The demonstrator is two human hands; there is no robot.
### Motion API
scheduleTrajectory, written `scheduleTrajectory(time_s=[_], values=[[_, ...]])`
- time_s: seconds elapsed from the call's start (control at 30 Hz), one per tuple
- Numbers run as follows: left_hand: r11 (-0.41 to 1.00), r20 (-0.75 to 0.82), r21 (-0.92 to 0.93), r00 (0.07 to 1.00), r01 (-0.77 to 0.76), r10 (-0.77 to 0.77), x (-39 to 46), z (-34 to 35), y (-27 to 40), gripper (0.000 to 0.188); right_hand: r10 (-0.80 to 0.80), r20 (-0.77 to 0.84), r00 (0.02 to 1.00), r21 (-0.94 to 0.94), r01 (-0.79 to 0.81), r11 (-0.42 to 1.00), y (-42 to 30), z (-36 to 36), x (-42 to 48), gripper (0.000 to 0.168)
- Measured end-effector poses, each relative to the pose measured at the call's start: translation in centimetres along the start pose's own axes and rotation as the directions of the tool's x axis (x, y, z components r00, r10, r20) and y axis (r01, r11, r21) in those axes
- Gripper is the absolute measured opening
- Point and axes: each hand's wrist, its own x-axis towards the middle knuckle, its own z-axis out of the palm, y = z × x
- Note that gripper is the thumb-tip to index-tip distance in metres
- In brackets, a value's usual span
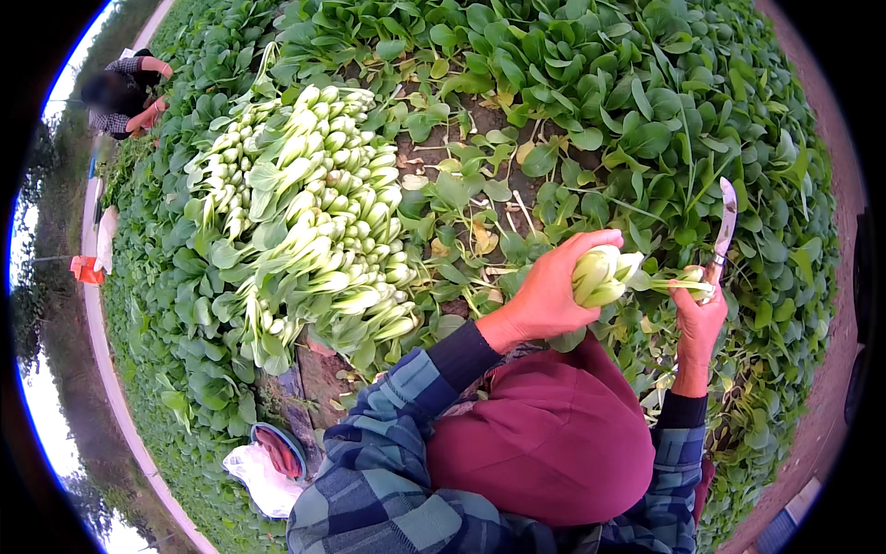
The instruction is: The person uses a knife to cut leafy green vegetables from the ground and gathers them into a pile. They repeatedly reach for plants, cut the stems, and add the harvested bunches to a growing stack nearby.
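Note:
My left hand point(547, 287) is closed around a small bunch of bok choy point(601, 277), its pale stem bases facing right. Over to the right, my right hand point(700, 318) grips a knife with a curved blade point(727, 218) that points up and away. Pinched in the same hand is a bok choy piece point(682, 284) with a pale stalk. The knife's handle is mostly covered by my fingers. To the left of my hands lies a large heap of bok choy point(332, 201), most of its pale bases turned to the right.
Leafy bok choy plants point(644, 90) grow ahead and to the right. Loose and yellowed leaves point(484, 239) litter the soil before me. A basin point(296, 443) with cloth and a white plastic bag point(259, 481) sit at lower left. Another person point(124, 97) bends over plants at far left.

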Motion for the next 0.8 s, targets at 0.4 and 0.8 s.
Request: scheduleTrajectory(time_s=[0.4,0.8], values=[[0.832,-0.053,-0.552,0.998,-0.057,0.033,0.1,-1.5,3.9,0.100,-0.125,0.365,0.923,0.258,0.029,0.966,-10.1,10.7,-3.5,0.048],[0.988,-0.412,0.144,0.905,-0.047,0.103,-10.7,-17.0,8.6,0.068,-0.015,0.501,0.866,0.245,-0.125,0.961,-11.9,14.2,-4.2,0.032]])
